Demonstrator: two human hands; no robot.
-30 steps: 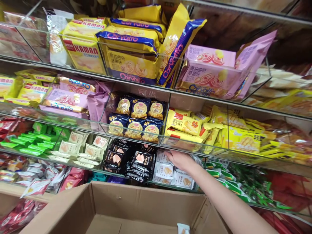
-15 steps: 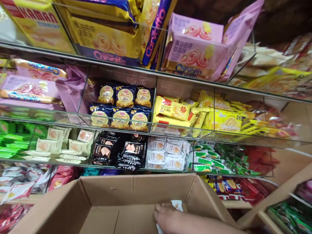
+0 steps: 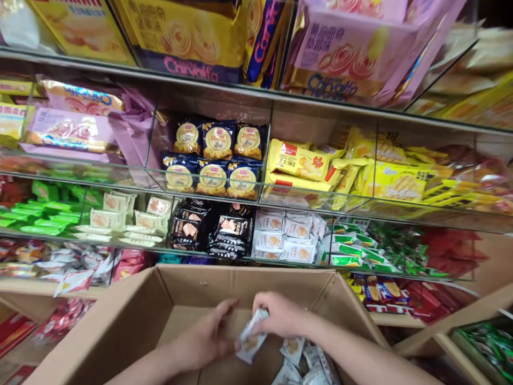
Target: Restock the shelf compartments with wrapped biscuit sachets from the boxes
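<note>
Over an open cardboard box [image 3: 200,283], my right hand [image 3: 278,313] grips a small white snack packet [image 3: 253,338] between thumb and fingers. The packet hangs tilted inside the box. My left hand [image 3: 210,334] is just left of it, fingers apart and curved toward the packet; its fingertips are close to the packet's lower left edge, and whether they touch it I cannot tell. Several white packets [image 3: 294,348] lie in the box below my right wrist.
Glass shelves [image 3: 320,214] of packaged snacks rise behind the box. White packets [image 3: 284,235] sit on a low shelf, beside black packets [image 3: 229,227]. A wooden bin [image 3: 452,347] with green packets stands at the right.
My left hand has come into view over the box. My right hand has risen from the box bottom with a white packet. More white packets show in the box, and the view has shifted.
</note>
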